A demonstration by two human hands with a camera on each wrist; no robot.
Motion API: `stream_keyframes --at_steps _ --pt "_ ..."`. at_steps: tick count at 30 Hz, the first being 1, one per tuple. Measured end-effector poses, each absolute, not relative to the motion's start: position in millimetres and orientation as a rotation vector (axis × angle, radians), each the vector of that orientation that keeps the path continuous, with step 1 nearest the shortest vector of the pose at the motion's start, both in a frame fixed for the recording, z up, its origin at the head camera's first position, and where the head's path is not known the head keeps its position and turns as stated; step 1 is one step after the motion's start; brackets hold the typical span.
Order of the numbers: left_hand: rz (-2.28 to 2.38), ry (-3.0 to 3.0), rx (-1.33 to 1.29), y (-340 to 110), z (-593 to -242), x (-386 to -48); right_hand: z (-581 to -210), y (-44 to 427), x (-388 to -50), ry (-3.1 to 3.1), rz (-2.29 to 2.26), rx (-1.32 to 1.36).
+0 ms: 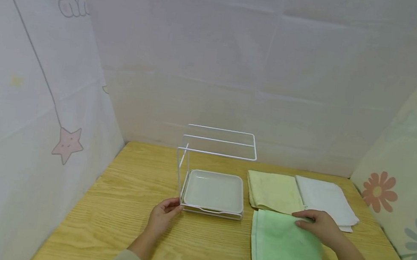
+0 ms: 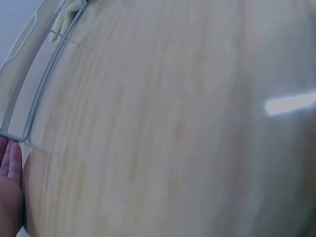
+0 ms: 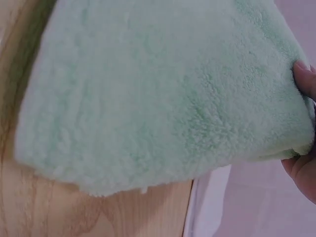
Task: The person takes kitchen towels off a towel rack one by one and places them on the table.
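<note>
A white wire rack (image 1: 217, 153) stands on the table, its open top frame above a shallow pale tray (image 1: 215, 191) at the base. My left hand (image 1: 162, 215) holds the rack's front left corner between thumb and fingers; in the left wrist view, the hand's fingers (image 2: 15, 160) lie against that wire corner. My right hand (image 1: 318, 228) pinches the far edge of a folded, fluffy green towel (image 1: 287, 255). In the right wrist view, the thumb (image 3: 305, 79) presses on one side of this towel and other fingers are behind it.
A folded yellow towel (image 1: 275, 191) lies behind the green one, to the right of the rack. Beside it lies a folded white towel (image 1: 324, 199). The wooden table (image 1: 122, 206) is bordered by a patterned cloth screen (image 1: 208, 61) at the back and sides.
</note>
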State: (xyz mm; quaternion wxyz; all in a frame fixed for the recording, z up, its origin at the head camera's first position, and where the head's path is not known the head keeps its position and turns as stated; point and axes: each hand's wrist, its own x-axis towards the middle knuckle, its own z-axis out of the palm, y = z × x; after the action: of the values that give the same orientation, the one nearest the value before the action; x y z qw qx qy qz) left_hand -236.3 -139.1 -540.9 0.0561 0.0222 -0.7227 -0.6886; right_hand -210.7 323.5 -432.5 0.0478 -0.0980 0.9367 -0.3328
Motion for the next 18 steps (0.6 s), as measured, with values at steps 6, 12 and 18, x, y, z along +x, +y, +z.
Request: stream_keyframes --at_steps 6,12,18 --pt "-2.075 -2.203 0.075 -138.9 -539.0 -234.6 -454.8 330.1 -227.7 2.815 -1.071 -0.270" --pt "-2.076 -2.205 0.085 -138.5 -538.8 -235.1 -473.3 334.0 -237.6 2.766 -1.150 -0.131" --pt "-2.086 -2.178 0.078 -138.2 -540.7 -236.0 -488.2 336.2 -246.8 2.739 -1.188 -0.076"
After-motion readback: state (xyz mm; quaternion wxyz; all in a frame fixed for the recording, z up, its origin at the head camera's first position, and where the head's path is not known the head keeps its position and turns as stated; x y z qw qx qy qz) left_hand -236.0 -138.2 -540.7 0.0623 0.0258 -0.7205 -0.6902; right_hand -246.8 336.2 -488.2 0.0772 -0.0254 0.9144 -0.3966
